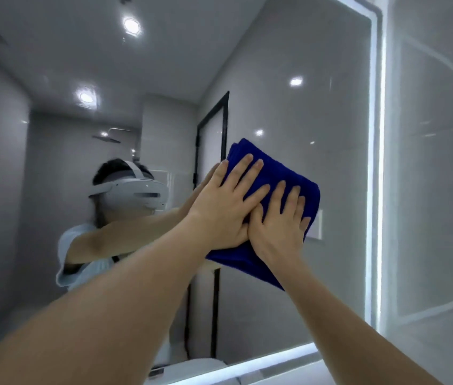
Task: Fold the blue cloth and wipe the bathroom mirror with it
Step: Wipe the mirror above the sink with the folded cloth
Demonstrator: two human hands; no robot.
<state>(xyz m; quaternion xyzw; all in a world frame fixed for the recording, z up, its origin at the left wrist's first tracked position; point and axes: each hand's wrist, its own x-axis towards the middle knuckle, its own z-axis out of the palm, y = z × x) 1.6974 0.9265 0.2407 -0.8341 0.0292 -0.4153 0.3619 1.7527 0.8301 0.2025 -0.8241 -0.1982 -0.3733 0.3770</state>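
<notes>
The folded blue cloth (283,173) lies flat against the bathroom mirror (317,93), right of the middle of the view. My left hand (225,207) presses on its left half with fingers spread. My right hand (281,226) presses on its lower right part, fingers spread, its thumb side touching my left hand. Both palms hold the cloth against the glass. The cloth's lower corner (250,266) hangs below my hands.
The mirror has a lit white strip (373,190) along its right and bottom edges. A grey tiled wall (436,190) stands to the right. In the glass I see a person's reflection (125,195) with a white headset, a black-framed door and ceiling lights.
</notes>
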